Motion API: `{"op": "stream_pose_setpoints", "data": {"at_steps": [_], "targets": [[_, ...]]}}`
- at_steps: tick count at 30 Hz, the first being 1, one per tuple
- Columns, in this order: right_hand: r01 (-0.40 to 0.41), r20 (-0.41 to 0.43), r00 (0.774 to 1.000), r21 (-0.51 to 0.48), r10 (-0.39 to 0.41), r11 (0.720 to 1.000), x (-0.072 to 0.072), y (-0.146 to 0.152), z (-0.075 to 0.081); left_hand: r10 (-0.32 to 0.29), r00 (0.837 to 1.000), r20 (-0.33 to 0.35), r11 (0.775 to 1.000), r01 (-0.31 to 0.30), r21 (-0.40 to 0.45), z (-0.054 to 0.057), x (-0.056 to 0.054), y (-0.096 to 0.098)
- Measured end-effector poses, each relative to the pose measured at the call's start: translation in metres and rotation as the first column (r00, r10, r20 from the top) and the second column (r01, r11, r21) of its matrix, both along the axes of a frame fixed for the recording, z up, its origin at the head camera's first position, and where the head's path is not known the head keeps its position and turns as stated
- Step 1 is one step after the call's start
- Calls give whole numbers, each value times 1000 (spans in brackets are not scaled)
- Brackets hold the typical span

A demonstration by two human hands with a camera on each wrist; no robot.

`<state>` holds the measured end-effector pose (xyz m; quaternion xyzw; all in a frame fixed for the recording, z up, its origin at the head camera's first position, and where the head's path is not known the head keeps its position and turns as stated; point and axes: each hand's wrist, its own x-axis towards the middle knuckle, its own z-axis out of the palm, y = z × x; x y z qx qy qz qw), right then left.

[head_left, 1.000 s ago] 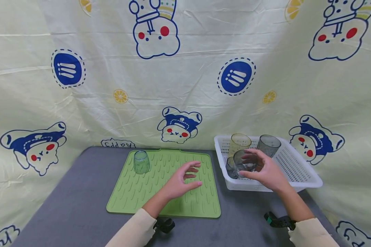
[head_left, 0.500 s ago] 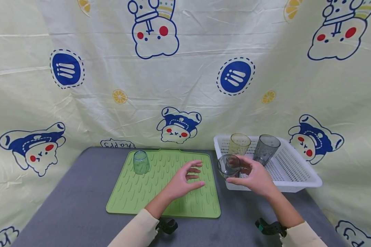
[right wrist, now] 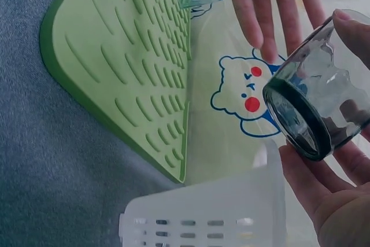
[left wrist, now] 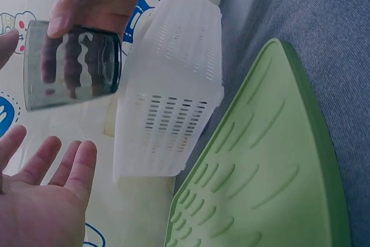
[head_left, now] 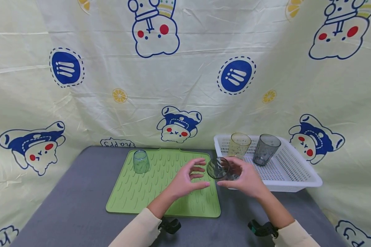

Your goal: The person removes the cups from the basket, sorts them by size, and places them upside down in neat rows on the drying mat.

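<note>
My right hand grips a smoky grey drinking glass, its thumb on one side and fingers round the other. The glass is tilted, its mouth toward my left hand, above the gap between basket and mat. In the right wrist view its thick dark base faces the camera. My left hand hovers over the green drying mat, fingers spread, just left of the glass and holding nothing. On the mat's far left part a bluish glass stands upside down.
At the right a white perforated basket holds a yellowish glass and another grey glass, both leaning. Grey cloth covers the table. A printed curtain hangs close behind.
My right hand has carried the grey glass leftward out of the basket, toward the left hand. The left hand has shifted slightly right, still spread.
</note>
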<state>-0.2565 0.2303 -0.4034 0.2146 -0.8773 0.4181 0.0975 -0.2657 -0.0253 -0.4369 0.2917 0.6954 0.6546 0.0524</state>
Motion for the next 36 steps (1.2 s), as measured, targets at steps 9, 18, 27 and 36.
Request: {"op": "stream_pose_setpoints", "data": {"at_steps": [9,18,27,36], "targets": [[-42,-52,998,24,43,999,-2,-9,-5,2,1000,-4,1000,-2,-1,2,0,2],[-5,-57,998,111,11,994,1,-19,0,-13,1000,-24,1000,13,-1,4,1,5],[-8,-63,998,137,17,991,2,-22,2,2,998,-71,999,-4,-32,2,1,4],[-56,-66,996,107,63,993,1,-23,3,21,998,-64,1000,-21,10,3,3,0]]}}
